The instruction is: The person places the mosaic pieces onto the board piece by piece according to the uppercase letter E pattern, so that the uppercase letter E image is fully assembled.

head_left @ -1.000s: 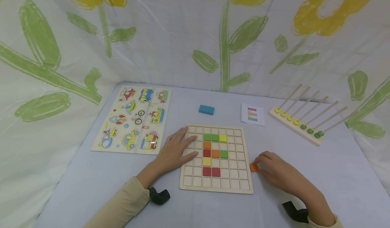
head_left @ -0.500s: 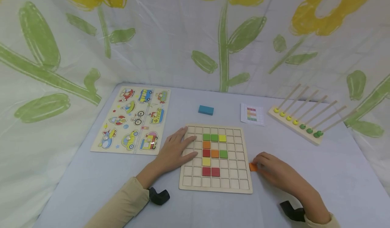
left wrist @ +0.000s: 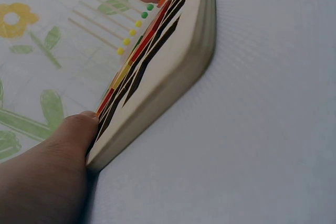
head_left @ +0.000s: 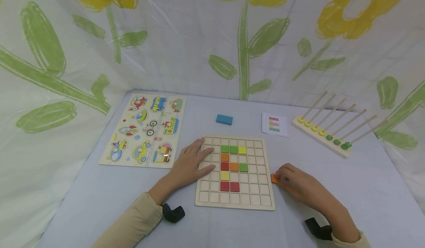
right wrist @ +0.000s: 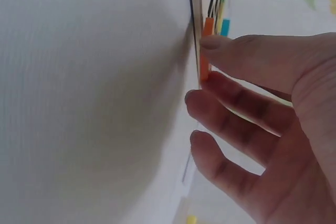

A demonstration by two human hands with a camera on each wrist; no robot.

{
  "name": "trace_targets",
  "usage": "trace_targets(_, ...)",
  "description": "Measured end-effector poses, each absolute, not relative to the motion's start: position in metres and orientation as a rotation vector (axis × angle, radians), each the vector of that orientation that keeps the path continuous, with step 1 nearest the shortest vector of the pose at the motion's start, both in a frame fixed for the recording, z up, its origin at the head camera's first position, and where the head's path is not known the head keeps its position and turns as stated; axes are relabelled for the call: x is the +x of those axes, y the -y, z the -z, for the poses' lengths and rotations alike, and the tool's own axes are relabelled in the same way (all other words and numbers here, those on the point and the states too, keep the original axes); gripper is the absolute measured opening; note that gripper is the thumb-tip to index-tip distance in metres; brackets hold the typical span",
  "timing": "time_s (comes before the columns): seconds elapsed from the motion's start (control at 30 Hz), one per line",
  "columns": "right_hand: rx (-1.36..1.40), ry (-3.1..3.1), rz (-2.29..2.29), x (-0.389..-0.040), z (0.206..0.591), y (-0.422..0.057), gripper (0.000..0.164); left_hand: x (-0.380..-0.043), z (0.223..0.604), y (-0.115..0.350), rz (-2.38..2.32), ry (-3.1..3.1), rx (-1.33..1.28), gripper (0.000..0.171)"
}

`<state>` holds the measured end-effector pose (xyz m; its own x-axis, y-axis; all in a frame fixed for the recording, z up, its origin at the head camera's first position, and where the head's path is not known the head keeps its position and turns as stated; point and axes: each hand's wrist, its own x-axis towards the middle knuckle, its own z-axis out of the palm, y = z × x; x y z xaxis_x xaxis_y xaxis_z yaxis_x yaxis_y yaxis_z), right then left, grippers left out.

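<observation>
A wooden grid board (head_left: pixel 247 201) lies flat on the table, with green, yellow, orange and red square tiles in some of its cells. My left hand (head_left: pixel 190 166) rests on the board's left edge, fingers spread; in the left wrist view its thumb (left wrist: pixel 79 132) lies against the board's side. Just off the right edge, my right hand (head_left: pixel 300 185) pinches an orange square tile (head_left: pixel 275 178) between thumb and fingers. The right wrist view shows that orange tile (right wrist: pixel 208 27) edge-on under the thumb, with the other fingers loosely curled below.
A wooden vehicle puzzle (head_left: pixel 129 159) lies at the left. Behind the board are a blue block (head_left: pixel 224 119) and a paper card (head_left: pixel 282 126) with a coloured pattern. At the back right stands a peg rack (head_left: pixel 323 137) with yellow and green beads.
My right hand and the orange tile have shifted slightly away from me, and the tile looks a little tilted now. The left hand and the board have stayed in place.
</observation>
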<state>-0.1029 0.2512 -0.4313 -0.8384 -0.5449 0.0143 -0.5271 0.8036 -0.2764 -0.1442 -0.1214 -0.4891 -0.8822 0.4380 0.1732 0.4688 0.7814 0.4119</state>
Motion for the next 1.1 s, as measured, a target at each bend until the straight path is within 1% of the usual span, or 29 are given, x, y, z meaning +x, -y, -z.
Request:
trace_targets(0.17, -0.958, -2.88, 0.483, -0.101, 0.43, -0.235, 0.024, -0.144, 0.489, 0.122, 0.692, 2.916, -0.733, 0.063)
trace_targets(0.3, -1.112, -2.833, 0.572, -0.1, 0.43, -0.218, 0.018, -0.143, 0.489, 0.122, 0.695, 2.911, -0.736, 0.062)
trace_targets(0.47, -1.233, -2.771, 0.595, -0.099, 0.431, -0.2, 0.013, -0.143, 0.488, 0.121, 0.691, 2.901, -0.747, 0.062)
trace_targets(0.67, -1.321, -2.765, 0.57, -0.098, 0.437, -0.188, 0.013, -0.144, 0.487, 0.119, 0.696, 2.915, -0.747, 0.063)
trace_targets(1.1, -1.37, -2.781, 0.604, -0.096, 0.437, -0.183, 0.016, -0.143, 0.485, 0.119, 0.691, 2.913, -0.755, 0.063)
